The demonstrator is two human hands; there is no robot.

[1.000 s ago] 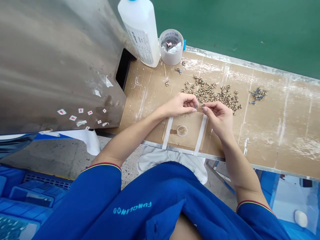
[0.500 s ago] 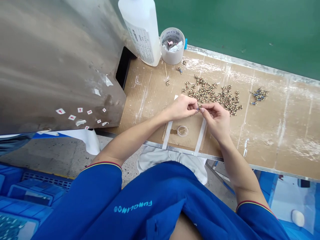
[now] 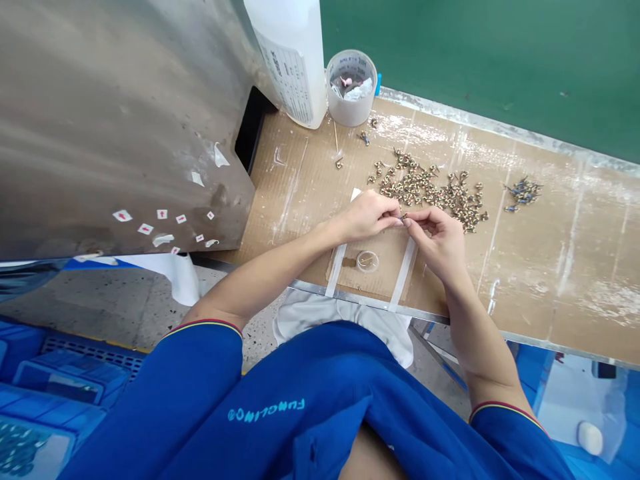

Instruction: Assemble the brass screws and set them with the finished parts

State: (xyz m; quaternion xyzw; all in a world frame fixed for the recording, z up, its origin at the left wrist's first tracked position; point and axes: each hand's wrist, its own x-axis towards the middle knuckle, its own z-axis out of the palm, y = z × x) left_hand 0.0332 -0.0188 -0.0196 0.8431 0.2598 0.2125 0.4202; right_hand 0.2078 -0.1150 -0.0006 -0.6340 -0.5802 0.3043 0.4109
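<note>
Left hand [image 3: 367, 217] and right hand [image 3: 437, 240] pinch tiny metal part [image 3: 403, 217] between fingertips, shape mostly hidden, above cardboard-covered worktop [image 3: 550, 267] near front edge, just below scattered brass fittings [image 3: 430, 190].

Brass fittings [image 3: 427, 190] on cardboard [image 3: 565, 267], bottle [image 3: 293, 60] behind

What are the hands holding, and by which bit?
The left hand and right hand pinch a tiny metal part between them; which bit of it they grip is too small to tell.
</note>
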